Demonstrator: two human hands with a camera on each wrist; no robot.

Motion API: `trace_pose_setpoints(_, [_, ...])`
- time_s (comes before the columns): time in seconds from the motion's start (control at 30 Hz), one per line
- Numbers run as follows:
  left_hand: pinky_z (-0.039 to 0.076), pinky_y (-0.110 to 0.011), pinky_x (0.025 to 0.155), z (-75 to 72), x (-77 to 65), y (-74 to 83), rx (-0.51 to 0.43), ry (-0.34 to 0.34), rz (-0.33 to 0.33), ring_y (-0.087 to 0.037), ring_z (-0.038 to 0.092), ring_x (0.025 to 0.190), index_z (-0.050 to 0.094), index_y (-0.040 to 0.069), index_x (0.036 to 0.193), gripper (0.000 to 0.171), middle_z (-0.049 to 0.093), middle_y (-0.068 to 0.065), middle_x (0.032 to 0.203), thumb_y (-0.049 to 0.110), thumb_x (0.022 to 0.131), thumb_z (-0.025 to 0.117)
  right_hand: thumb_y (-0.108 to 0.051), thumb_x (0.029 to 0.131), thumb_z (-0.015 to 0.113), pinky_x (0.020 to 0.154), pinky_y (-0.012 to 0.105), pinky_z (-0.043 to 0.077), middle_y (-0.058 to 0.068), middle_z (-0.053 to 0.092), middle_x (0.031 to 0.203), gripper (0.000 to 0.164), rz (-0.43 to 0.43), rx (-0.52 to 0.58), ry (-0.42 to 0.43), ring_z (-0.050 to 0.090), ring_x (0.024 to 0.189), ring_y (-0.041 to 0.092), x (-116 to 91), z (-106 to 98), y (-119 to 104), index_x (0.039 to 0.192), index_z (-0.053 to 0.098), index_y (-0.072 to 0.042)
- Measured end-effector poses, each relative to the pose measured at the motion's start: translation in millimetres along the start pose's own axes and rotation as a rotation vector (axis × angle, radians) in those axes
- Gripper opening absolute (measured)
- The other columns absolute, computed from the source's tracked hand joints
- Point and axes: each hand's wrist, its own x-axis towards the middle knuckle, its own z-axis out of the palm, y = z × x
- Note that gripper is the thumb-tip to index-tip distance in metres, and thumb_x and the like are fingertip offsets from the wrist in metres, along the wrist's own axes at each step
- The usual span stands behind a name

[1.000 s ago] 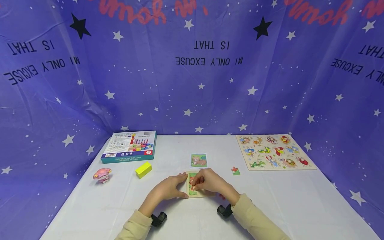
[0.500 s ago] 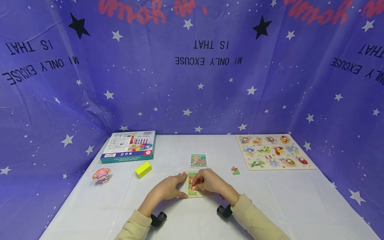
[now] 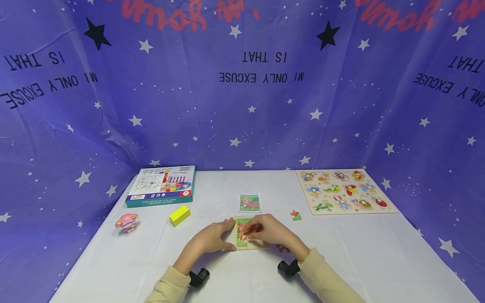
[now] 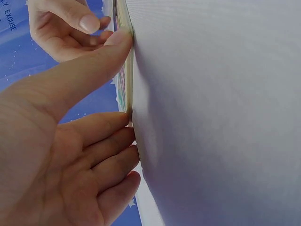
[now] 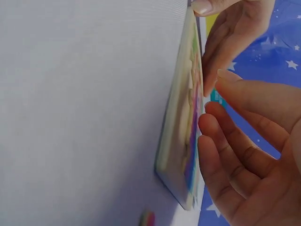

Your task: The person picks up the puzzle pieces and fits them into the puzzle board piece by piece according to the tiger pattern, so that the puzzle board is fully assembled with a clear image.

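Observation:
A small wooden puzzle board (image 3: 257, 247) lies flat in front of me. On its left part sit joined pieces with a red animal on green (image 3: 241, 242). My left hand (image 3: 212, 237) rests against the board's left edge, thumb near the front corner and fairly straight fingers further back. Over the board hovers my right hand (image 3: 267, 228). In the right wrist view its thumb and loosely bent fingers (image 5: 216, 165) stand apart with nothing seen between them. The right hand hides part of the board. Red puzzle pieces (image 3: 283, 248) lie beside the right wrist.
Behind the board lies a bear picture card (image 3: 250, 203). One loose puzzle piece (image 3: 296, 216) lies to the right, before an insect puzzle board (image 3: 345, 191). To the left are a yellow block (image 3: 179, 215), a pink toy figure (image 3: 126, 222) and a flat box (image 3: 161, 186).
My right hand has shifted slightly right and its fingertips have loosened over the pieces. More of the red pieces by its wrist now shows. The left hand stays against the board.

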Motion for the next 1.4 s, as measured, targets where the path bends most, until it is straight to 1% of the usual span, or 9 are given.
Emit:
trace_pose_setpoints(0.17, [0.03, -0.047, 0.112, -0.4, 0.6, 1.1, 0.006, -0.006, -0.008, -0.033, 0.037, 0.137, 0.044, -0.003, 0.142, 0.082, 0.04, -0.018, 0.147, 0.036, 0.078, 0.079, -0.015, 0.083, 0.076, 0.077, 0.027, 0.053, -0.002, 0.07, 0.098, 0.02, 0.0, -0.009, 0.026, 0.062, 0.087, 0.009, -11.2, -8.7, 2.6, 0.103, 0.073, -0.01])
trace_pose_setpoints(0.37, [0.029, -0.046, 0.112, -0.8, 1.1, 3.0, 0.002, -0.016, -0.011, -0.032, 0.036, 0.137, 0.044, -0.003, 0.142, 0.083, 0.04, -0.016, 0.148, 0.036, 0.077, 0.08, -0.012, 0.084, 0.075, 0.07, 0.025, 0.053, 0.0, 0.07, 0.098, 0.02, 0.015, -0.023, 0.046, 0.062, 0.084, 0.012, -28.7, -21.3, 10.5, 0.104, 0.073, -0.01])
trace_pose_setpoints(0.5, [0.029, -0.046, 0.113, -1.2, 0.9, 4.1, -0.001, -0.018, -0.01, -0.032, 0.035, 0.138, 0.044, -0.003, 0.142, 0.084, 0.039, -0.016, 0.148, 0.036, 0.077, 0.08, -0.01, 0.083, 0.076, 0.069, 0.025, 0.053, 0.001, 0.07, 0.098, 0.019, 0.035, -0.024, 0.049, 0.062, 0.083, 0.014, -41.3, -31.8, 17.0, 0.102, 0.073, -0.009])
trace_pose_setpoints(0.7, [0.029, -0.046, 0.113, -1.8, 1.0, 4.5, -0.005, -0.022, -0.019, -0.031, 0.035, 0.138, 0.043, -0.001, 0.143, 0.085, 0.038, -0.015, 0.149, 0.036, 0.077, 0.08, -0.01, 0.081, 0.078, 0.071, 0.027, 0.052, 0.0, 0.068, 0.095, 0.02, 0.093, 0.008, -0.031, 0.06, 0.082, 0.016, -57.1, -46.0, 25.4, 0.099, 0.071, -0.009])
trace_pose_setpoints(0.83, [0.029, -0.046, 0.113, -1.5, 0.5, 4.1, 0.0, -0.018, -0.015, -0.031, 0.035, 0.138, 0.043, -0.002, 0.143, 0.085, 0.038, -0.016, 0.149, 0.037, 0.077, 0.08, -0.008, 0.078, 0.08, 0.064, 0.024, 0.05, 0.003, 0.066, 0.086, 0.02, 0.105, 0.028, -0.092, 0.057, 0.072, 0.012, -62.4, -51.1, 28.4, 0.094, 0.068, -0.008])
trace_pose_setpoints(0.93, [0.029, -0.047, 0.113, -1.3, -0.3, 3.3, -0.005, -0.012, -0.012, -0.032, 0.035, 0.138, 0.043, -0.003, 0.142, 0.085, 0.039, -0.017, 0.149, 0.037, 0.077, 0.08, -0.01, 0.075, 0.083, 0.06, 0.022, 0.047, 0.004, 0.062, 0.08, 0.024, 0.12, 0.029, -0.139, 0.053, 0.067, 0.007, -63.8, -52.1, 28.6, 0.091, 0.065, -0.008])
trace_pose_setpoints(1.03, [0.028, -0.047, 0.113, -1.6, -1.1, 2.6, -0.01, -0.009, -0.016, -0.032, 0.035, 0.138, 0.043, -0.003, 0.142, 0.084, 0.038, -0.017, 0.149, 0.036, 0.077, 0.08, -0.012, 0.072, 0.085, 0.058, 0.021, 0.045, 0.005, 0.06, 0.076, 0.028, 0.138, 0.037, -0.176, 0.051, 0.066, 0.005, -63.6, -52.5, 27.1, 0.09, 0.064, -0.008])
trace_pose_setpoints(1.23, [0.028, -0.047, 0.113, -1.8, -0.9, 1.8, -0.02, -0.007, -0.011, -0.032, 0.035, 0.138, 0.043, -0.003, 0.142, 0.084, 0.038, -0.017, 0.149, 0.035, 0.077, 0.08, -0.005, 0.071, 0.084, 0.054, 0.019, 0.043, 0.007, 0.059, 0.074, 0.026, 0.169, 0.05, -0.185, 0.05, 0.062, 0.007, -64.7, -53.5, 23.6, 0.088, 0.063, -0.006])
trace_pose_setpoints(1.4, [0.028, -0.046, 0.113, -0.2, 0.0, 0.2, -0.016, -0.014, -0.014, -0.031, 0.035, 0.138, 0.043, -0.001, 0.143, 0.084, 0.038, -0.015, 0.149, 0.036, 0.078, 0.079, -0.005, 0.073, 0.083, 0.053, 0.019, 0.044, 0.001, 0.057, 0.073, 0.023, 0.172, 0.058, -0.191, 0.052, 0.061, 0.009, -66.0, -53.4, 22.7, 0.086, 0.063, -0.006])
